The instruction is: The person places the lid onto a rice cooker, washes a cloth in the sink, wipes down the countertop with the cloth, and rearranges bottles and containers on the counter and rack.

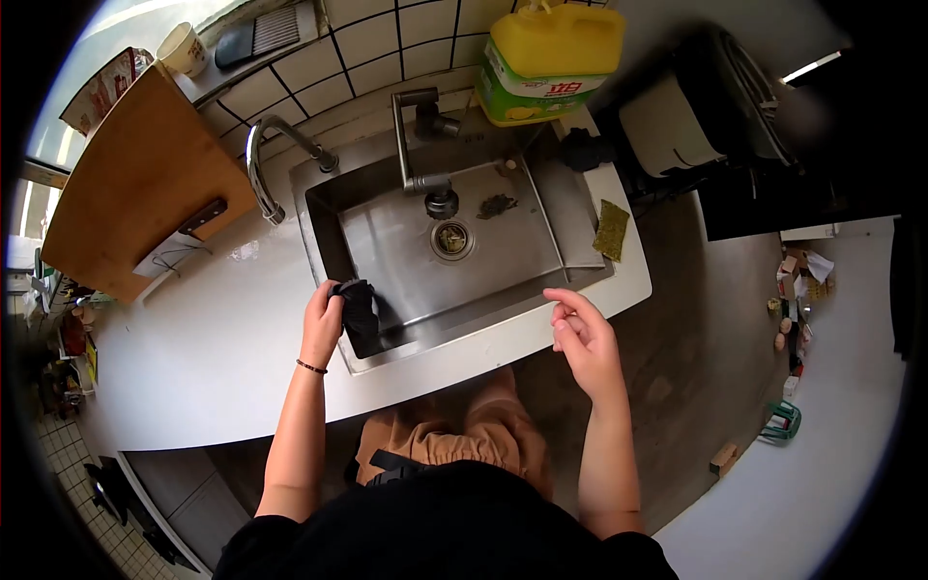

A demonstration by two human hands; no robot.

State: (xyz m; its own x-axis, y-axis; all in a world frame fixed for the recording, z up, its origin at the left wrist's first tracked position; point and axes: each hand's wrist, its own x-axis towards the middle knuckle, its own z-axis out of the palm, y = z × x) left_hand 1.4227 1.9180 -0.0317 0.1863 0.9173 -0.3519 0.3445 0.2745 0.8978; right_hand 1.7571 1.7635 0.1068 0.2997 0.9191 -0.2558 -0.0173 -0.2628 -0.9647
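Observation:
My left hand [322, 317] is closed around a crumpled black cloth [361, 311], which hangs over the sink's left front corner. Below it lies the stainless steel sink [406, 280], with a drain strainer [451, 240] in its floor and a small dark patch of residue [496, 206] behind it. My right hand [585, 340] hovers near the sink's right front edge. Its index finger is stretched out, the other fingers are partly bent, and nothing shows in it. A green scouring pad [610, 230] rests on the counter to the sink's right.
A jointed grey faucet [403, 145] reaches over the basin; a curved chrome tap [266, 164] stands left of it. A yellow-green jug [551, 68] and a dark bundle [586, 150] sit behind. At left, a wooden board [126, 184] leans beside a cleaver [179, 249].

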